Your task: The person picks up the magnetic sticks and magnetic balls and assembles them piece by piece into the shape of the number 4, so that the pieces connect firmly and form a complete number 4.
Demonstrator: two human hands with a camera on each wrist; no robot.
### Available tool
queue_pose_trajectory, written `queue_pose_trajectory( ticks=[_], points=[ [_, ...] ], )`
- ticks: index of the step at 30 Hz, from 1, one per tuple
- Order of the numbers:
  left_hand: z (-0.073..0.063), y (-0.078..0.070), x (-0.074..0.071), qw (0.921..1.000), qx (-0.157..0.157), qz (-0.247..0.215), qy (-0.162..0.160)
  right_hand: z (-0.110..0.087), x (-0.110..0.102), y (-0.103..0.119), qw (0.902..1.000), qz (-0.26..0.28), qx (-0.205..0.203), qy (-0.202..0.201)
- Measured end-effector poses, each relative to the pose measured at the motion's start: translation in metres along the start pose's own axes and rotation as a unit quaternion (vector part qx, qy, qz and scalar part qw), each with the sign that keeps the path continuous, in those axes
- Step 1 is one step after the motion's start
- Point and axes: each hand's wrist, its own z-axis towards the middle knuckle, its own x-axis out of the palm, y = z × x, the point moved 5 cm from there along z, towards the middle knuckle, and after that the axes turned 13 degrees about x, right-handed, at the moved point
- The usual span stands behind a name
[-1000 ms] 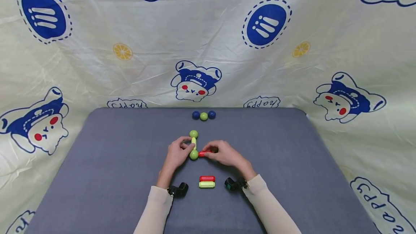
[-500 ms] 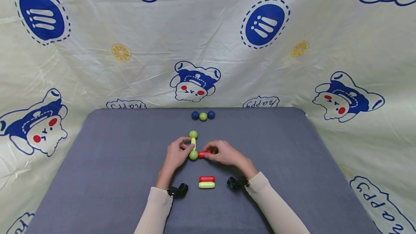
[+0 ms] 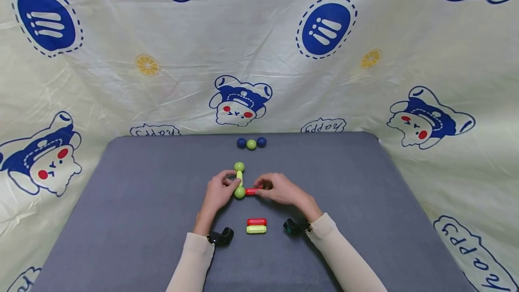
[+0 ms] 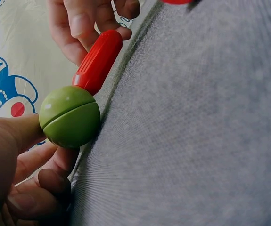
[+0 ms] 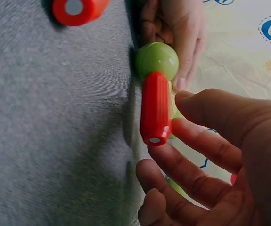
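Observation:
My left hand [image 3: 219, 189] pinches a yellow magnetic rod [image 3: 239, 178] between thumb and fingers. This rod joins a far green ball [image 3: 239, 166] to a near green ball [image 3: 239, 192]. From the near ball a red magnetic rod [image 5: 155, 108] extends rightward, its silver end showing in the right wrist view. My right hand [image 3: 281, 189] is beside that free end. Its fingers are loosely bent, the index tip lies against or very near the red rod, and a narrow gap shows at the thumb. In the left wrist view, the near ball hides the yellow rod.
Closer to me, another red rod [image 3: 257, 222] and another yellow rod [image 3: 256, 229] lie side by side. Toward the far edge sit a blue ball [image 3: 241, 143], a green ball [image 3: 251, 144] and a second blue ball [image 3: 261, 142]. A printed cloth [image 3: 182, 84] hangs behind the grey table [image 3: 154, 229].
The right wrist has drifted slightly right, while the left hand keeps its hold on the yellow rod. The whole head view has shifted a little; the balls and rods stay joined.

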Motion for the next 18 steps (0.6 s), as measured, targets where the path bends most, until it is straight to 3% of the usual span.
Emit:
queue_pose_trajectory(
  ticks=[8,18],
  points=[
    [-0.001,0.002,-0.001,1.0000,-0.004,-0.001,-0.003,-0.001,-0.006,0.002,0.9999,0.005,0.009,0.001],
    [0.000,0.000,0.000,1.0000,-0.004,-0.002,0.002,0.014,-0.024,-0.016,0.9996,-0.013,0.020,-0.013]
  ],
)
